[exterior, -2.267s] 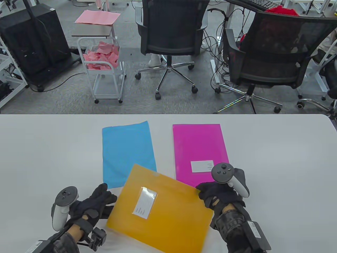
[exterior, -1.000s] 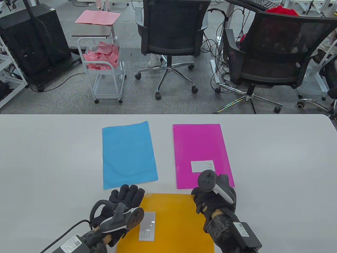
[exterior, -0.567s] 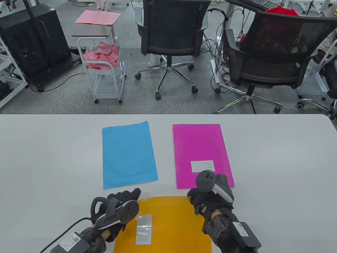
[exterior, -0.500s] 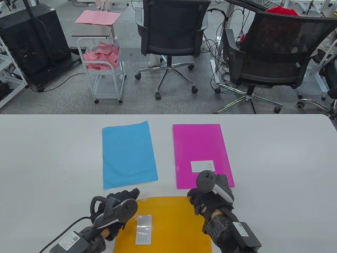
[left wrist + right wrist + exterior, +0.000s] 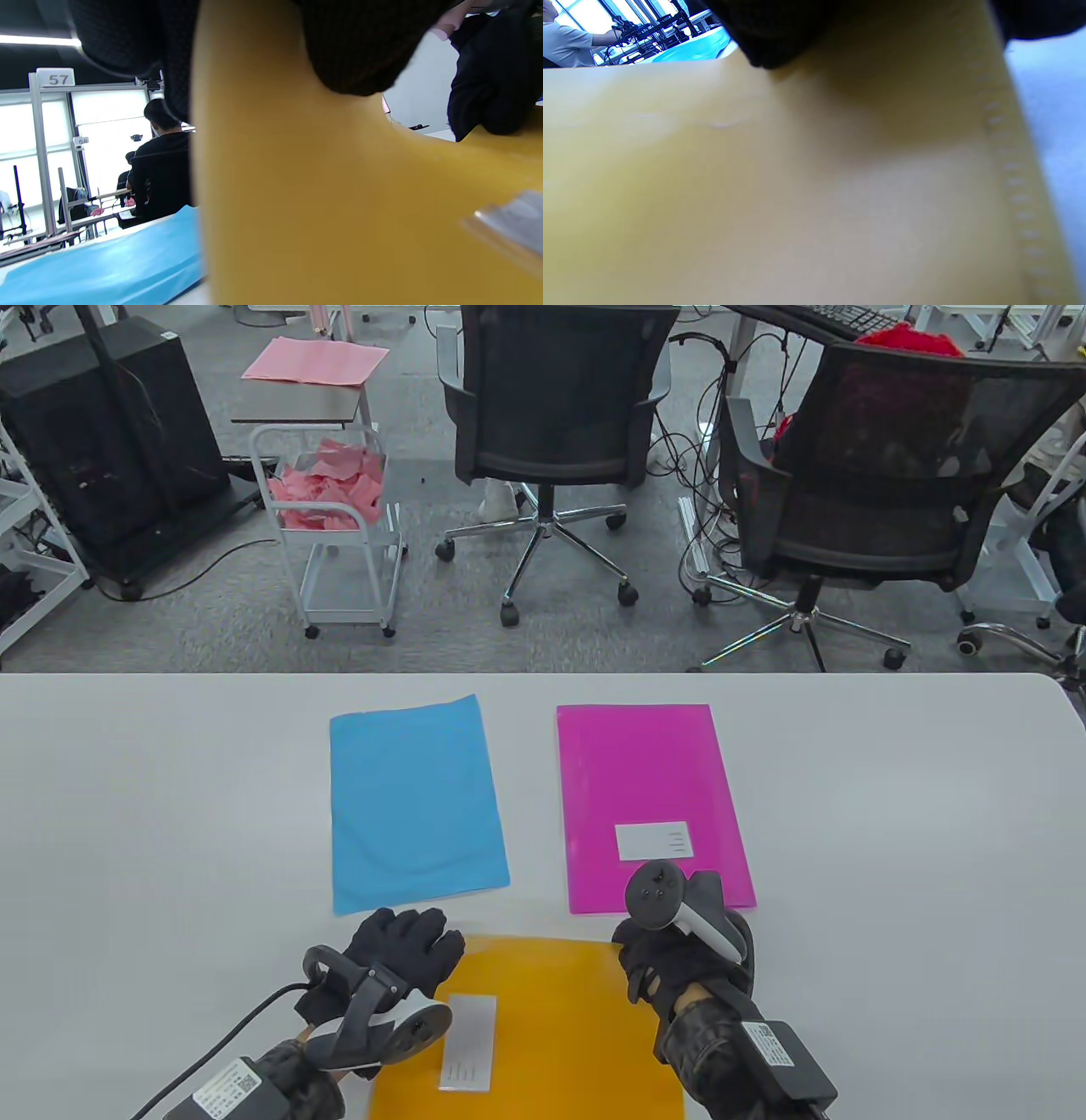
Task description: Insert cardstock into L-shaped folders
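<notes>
office | mesh swivel chairs (image 5: 551,415) | keyboard (image 5: 848,318) | floor cables (image 5: 687,449)

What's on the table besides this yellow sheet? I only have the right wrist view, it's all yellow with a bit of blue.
Observer: The blue bit is a blue sheet lying flat beyond the yellow folder, on its left.
Operator: Anything else out there?
Observer: A pink folder with a white label, flat, to the right of the blue one.
Operator: Where's the left hand?
Observer: The left hand rests at the yellow folder's far left corner, fingers spread flat.
Operator: And mine, the right?
Observer: The right hand sits at the far right corner; whether it pinches the edge I cannot tell.
</notes>
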The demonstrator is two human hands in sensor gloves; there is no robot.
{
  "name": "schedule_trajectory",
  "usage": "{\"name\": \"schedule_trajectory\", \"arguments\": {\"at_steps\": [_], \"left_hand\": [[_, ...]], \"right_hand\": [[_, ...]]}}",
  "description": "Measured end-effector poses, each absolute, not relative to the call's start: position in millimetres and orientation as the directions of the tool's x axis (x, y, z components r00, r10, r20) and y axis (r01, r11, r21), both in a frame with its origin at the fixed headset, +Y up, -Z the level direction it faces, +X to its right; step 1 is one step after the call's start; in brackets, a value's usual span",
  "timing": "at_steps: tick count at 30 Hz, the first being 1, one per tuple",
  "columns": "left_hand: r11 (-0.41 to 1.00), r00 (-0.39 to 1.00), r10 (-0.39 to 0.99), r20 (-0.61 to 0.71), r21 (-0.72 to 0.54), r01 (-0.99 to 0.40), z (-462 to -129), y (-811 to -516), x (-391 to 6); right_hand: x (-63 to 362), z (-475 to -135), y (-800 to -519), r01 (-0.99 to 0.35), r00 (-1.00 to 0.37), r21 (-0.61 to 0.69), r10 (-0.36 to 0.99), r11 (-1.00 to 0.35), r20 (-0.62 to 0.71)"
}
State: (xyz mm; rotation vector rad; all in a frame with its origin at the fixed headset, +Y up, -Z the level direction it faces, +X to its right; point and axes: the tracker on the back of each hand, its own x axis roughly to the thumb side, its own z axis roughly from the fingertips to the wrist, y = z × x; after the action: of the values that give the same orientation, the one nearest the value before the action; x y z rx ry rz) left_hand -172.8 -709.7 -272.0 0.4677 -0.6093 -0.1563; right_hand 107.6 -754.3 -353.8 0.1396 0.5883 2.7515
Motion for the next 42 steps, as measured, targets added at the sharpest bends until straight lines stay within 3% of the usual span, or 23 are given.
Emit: {"name": "schedule_trajectory", "arguments": {"at_steps": [3,7,9,12,14,16,17,20,23,25,27,28,30,31,34,37,42], "left_hand": [[0.897,0.828,-0.224,0.514,0.442,-0.032,-272.4,-708.7,-171.9],[0.949,0.899,0.071,0.433,0.249,-0.195,-285.0,-710.7,-183.3],[0.951,0.906,0.109,0.409,0.223,-0.215,-288.9,-711.5,-187.6],[0.949,0.901,0.191,0.39,0.16,-0.27,-294.2,-712.8,-192.4],[0.932,0.886,0.291,0.36,0.101,-0.347,-297.1,-713.3,-196.7],[0.889,0.851,0.433,0.297,0.015,-0.457,-301.7,-714.7,-203.4],[0.86,0.828,0.497,0.26,-0.017,-0.51,-303.9,-715.8,-208.9],[0.79,0.772,0.611,0.175,-0.079,-0.608,-312.2,-717.7,-222.4],[0.642,0.642,0.763,0.082,-0.22,-0.735,-320.9,-726.1,-229.2],[0.454,0.481,0.877,0.005,-0.338,-0.825,-325.5,-739.7,-236.3],[0.131,0.222,0.959,-0.179,-0.412,-0.902,-327.3,-758.5,-245.3],[-0.078,0.083,0.946,-0.314,-0.466,-0.882,-326.0,-769.9,-250.7],[-0.331,-0.043,0.875,-0.482,-0.531,-0.78,-323.4,-785.6,-259.2],[-0.385,-0.061,0.848,-0.527,-0.532,-0.754,-322.4,-790.2,-262.5],[-0.392,-0.07,0.821,-0.567,-0.469,-0.791,-321.1,-797.6,-271.5],[-0.311,0.065,0.832,-0.55,-0.56,-0.768,-321.4,-798.2,-274.0],[-0.28,0.07,0.854,-0.516,-0.568,-0.774,-321.3,-794.0,-271.1]], "right_hand": [[104.1,-352.4,-751.7,-0.235,-0.961,0.374,0.272,-0.897,0.046],[92.9,-347.0,-745.5,-0.094,-0.992,0.316,0.116,-0.944,0.053],[81.6,-341.4,-741.1,0.009,-0.998,0.257,0.009,-0.966,0.068],[45.9,-329.1,-727.4,0.247,-0.936,0.124,-0.203,-0.961,0.289],[32.9,-328.4,-726.5,0.121,-0.904,0.237,-0.009,-0.964,0.427],[35.2,-330.2,-730.0,-0.152,-0.889,0.371,0.291,-0.916,0.354],[43.9,-334.0,-730.5,-0.233,-0.872,0.386,0.368,-0.892,0.323],[70.6,-343.3,-727.8,-0.253,-0.889,0.384,0.37,-0.888,0.269],[88.1,-348.4,-724.1,-0.3,-0.877,0.417,0.42,-0.858,0.233],[93.4,-350.9,-722.2,-0.318,-0.87,0.403,0.433,-0.858,0.236],[98.7,-351.5,-722.9,-0.442,-0.794,0.46,0.574,-0.77,0.198],[100.5,-351.8,-722.9,-0.486,-0.751,0.474,0.628,-0.734,0.202],[102.2,-353.0,-720.4,-0.521,-0.717,0.453,0.659,-0.723,0.227],[102.2,-353.8,-719.6,-0.529,-0.709,0.452,0.667,-0.718,0.23],[101.6,-353.6,-719.2,-0.554,-0.673,0.469,0.701,-0.688,0.235],[101.9,-353.5,-721.2,-0.541,-0.686,0.465,0.688,-0.7,0.237],[103.8,-354.0,-723.5,-0.543,-0.705,0.444,0.674,-0.713,0.22]]}}
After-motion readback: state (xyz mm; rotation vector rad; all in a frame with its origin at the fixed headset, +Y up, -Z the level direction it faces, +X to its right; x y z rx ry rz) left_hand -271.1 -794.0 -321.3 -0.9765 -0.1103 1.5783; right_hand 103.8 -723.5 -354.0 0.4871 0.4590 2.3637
